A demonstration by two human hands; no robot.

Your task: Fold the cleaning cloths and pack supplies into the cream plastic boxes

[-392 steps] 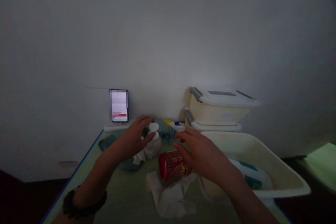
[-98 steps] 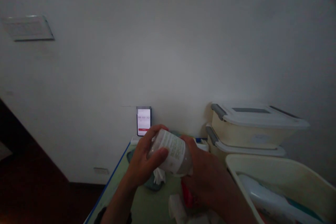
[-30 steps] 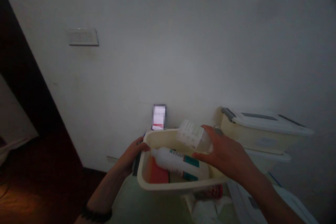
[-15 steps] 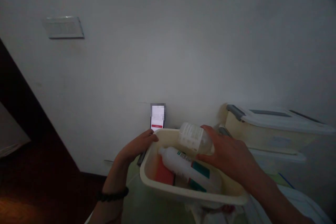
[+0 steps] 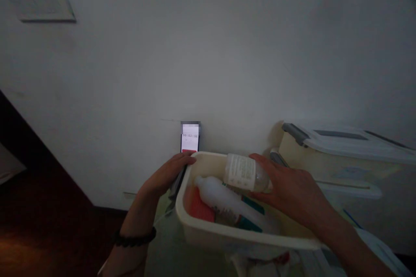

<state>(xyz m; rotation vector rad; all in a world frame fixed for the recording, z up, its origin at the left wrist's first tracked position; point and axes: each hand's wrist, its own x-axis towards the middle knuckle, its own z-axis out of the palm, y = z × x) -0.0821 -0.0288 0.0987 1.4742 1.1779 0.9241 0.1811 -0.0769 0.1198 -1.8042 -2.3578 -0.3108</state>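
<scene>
A cream plastic bin [image 5: 240, 234] stands in front of me, tilted in my view. My left hand [image 5: 170, 171] grips its far left corner, fingertips over the rim. In my right hand [image 5: 289, 188] is a small clear bottle [image 5: 242, 172] with a white label, lying sideways at the bin's far inner wall. The fingers behind this bottle are partly hidden. Below it, a larger white bottle [image 5: 221, 197] with green label parts lies inside the bin. A red item [image 5: 200, 207] sits under that bottle's neck, at the left end; its kind is unclear.
A lit phone [image 5: 190, 137] leans against the wall behind the bin. Stacked lidded storage boxes [image 5: 328, 158] stand at the right. A white and red item [image 5: 266, 266], partly hidden, lies below the bin's near side. A switch plate [image 5: 40, 3] is on the wall.
My right hand has lowered the clear bottle slightly into the bin, and its label now faces me more. The view has shifted a little. My left hand stays at the bin's corner.
</scene>
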